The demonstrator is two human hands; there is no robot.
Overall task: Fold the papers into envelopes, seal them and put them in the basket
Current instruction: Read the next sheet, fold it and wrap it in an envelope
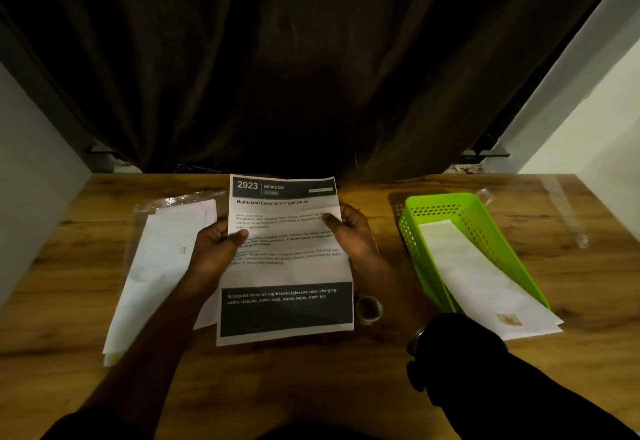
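- Head view, the step in hand — a printed sheet is up between both hands over the middle of the wooden table, flat and unfolded. By my reading this is the very start of folding one paper: no crease shows on it yet.
- Head view, the grip — the left hand pinches the sheet's left edge, thumb on the printed face and fingers behind. The right hand pinches the right edge the same way, a little higher up. Both are grasping the sheet and nothing else.
- Head view, the next move — it likely calls for bringing one end of the sheet over to the other and pressing the crease flat against the table. The edges need lining up first, or the envelope would come out skewed.
- Head view, how the sheet looks — white paper, printed side toward the camera, with a dark band at the far end reading "2923 BEDROOM", a heading, some paragraphs, and a wide dark block at the near end. It bows slightly across the middle, and the near edge lies on or just above the table; which, I cannot tell.
- Head view, the rest of the work — a roll of clear tape sits just beside the sheet's near right corner, handy for sealing. The green basket stands to the right with one long white envelope in it, the near end sticking out over the rim. A white pile lies to the left, partly under the left forearm.
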